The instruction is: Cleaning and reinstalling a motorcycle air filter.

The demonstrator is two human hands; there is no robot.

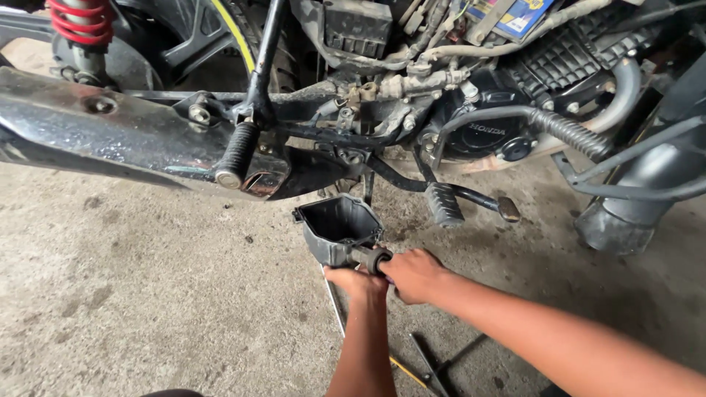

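Both hands closed on one part: left hand (358, 281) wraps the near lower edge of a black plastic box (338, 229); right hand (413, 273) is fisted around the short round spout (370, 258) that sticks out of the box's near right corner; fingers fully curled, no gap visible in either grip; what sits under the left palm is hidden, cannot tell.

Box position: low over the concrete floor (147, 294), directly under the motorcycle's engine (500, 110), just in front of the stand and frame rails; open mouth faces up and towards the machine, cavity looks empty and dark; whether its base touches the floor cannot be told.

Reading of the hold: two-point grip, one hand on the body and one on the spout, so the box stays level and square under the engine rather than tipping; spout hand likely steers the angle.

Surroundings: exhaust (110, 132) runs along the left, black and scuffed; ribbed footpeg (237, 154) hangs down from the frame above and left of the box; brake pedal (445, 204) lies to its right, apart from it; red coil spring (81, 20) at top left.

On the floor near the forearms: a long flat metal bar (334, 301) partly under the left arm; thin hand tools (423, 367) beyond, one with a yellow streak; kind not clear.
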